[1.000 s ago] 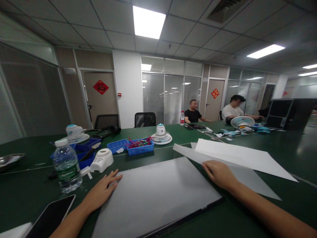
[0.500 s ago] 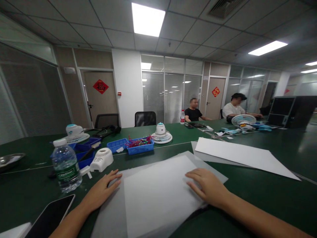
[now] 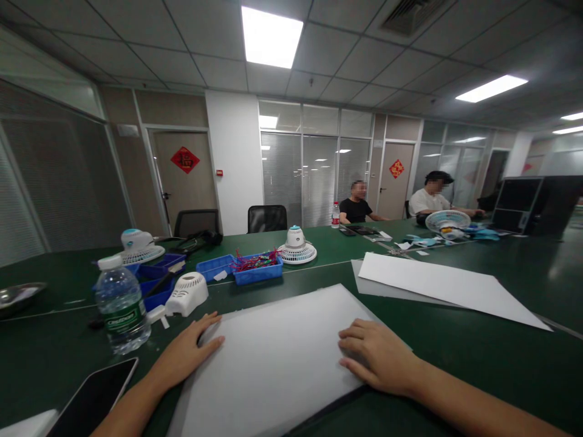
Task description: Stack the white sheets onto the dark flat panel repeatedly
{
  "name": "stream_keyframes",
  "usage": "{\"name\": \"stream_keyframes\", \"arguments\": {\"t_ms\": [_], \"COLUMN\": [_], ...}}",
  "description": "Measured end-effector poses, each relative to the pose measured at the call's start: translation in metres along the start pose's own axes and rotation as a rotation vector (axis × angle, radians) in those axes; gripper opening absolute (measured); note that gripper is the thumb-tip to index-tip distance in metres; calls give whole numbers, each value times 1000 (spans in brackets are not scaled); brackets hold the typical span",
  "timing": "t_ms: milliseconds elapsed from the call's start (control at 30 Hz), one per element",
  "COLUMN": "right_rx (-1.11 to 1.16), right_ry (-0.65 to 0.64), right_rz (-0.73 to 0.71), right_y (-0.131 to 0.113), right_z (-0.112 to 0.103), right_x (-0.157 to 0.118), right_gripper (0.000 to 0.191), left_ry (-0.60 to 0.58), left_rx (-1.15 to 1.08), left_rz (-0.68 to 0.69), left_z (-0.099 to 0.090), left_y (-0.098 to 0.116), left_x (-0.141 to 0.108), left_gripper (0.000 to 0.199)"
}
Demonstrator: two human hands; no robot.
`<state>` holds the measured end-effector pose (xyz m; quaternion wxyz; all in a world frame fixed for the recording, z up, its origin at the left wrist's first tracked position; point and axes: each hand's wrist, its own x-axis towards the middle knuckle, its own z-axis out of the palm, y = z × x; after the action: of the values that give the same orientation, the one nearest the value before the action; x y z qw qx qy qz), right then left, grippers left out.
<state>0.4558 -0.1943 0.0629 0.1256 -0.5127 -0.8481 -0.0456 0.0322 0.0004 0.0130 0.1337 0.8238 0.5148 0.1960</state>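
Observation:
A large white sheet (image 3: 277, 358) lies on the green table in front of me, with a greyish translucent edge showing along its left and right sides. My left hand (image 3: 191, 349) rests flat on the left edge of the sheet, fingers stretched forward and thumb apart. On the right side, my right hand (image 3: 378, 355) lies palm down, its fingers slightly bent and the thumb spread away from them. Neither hand is gripping anything. Just beyond my left hand stands a white plastic fan housing (image 3: 187, 294).
A water bottle (image 3: 122, 306) and a phone (image 3: 93, 397) are at left. Blue trays (image 3: 257, 276), one with red wires, and a small fan (image 3: 296, 246) sit ahead. More white sheets (image 3: 437, 282) lie at right. Two people (image 3: 357, 206) sit at the far side.
The upper white sheet has shifted left over the translucent sheet, so their edges lie closer together. My right hand has moved slightly nearer to me; my left hand stays almost in place.

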Motion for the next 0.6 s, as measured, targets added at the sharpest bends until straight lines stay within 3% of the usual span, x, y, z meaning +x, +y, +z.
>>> {"name": "stream_keyframes", "arguments": {"t_ms": [167,333,600], "right_rx": [11,-18,19], "right_ry": [-25,-34,-37], "right_rz": [-77,-142,-93], "right_y": [-1,-1,6], "right_z": [1,7,12], "right_x": [-2,-3,-3], "right_gripper": [46,70,80], "left_ry": [39,59,96], "left_rx": [-22,-48,-65], "left_rz": [-13,-8,-11], "left_z": [5,6,4], "left_y": [-12,-14,-9], "left_x": [4,7,8], "left_gripper": [72,68,63]}}
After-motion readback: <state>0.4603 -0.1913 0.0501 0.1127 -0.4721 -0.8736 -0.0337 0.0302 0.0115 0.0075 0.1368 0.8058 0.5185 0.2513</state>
